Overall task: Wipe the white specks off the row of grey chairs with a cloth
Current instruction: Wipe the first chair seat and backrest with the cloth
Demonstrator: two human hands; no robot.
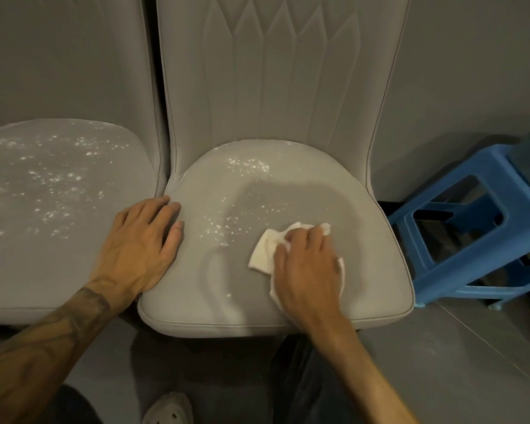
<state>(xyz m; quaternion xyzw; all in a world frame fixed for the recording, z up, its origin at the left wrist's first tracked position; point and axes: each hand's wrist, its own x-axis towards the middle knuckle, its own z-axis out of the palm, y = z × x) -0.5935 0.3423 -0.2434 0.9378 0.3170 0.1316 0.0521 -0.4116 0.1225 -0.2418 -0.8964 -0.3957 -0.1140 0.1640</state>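
Right hand (308, 270) grips cloth (262, 255) on chair seat (367, 240); left hand (141, 243) flat, left of specks (224, 231).

We find no readable text, label, brand, number or sign: none on the cloth (262, 255) in the right hand (306, 267), none around that grip.
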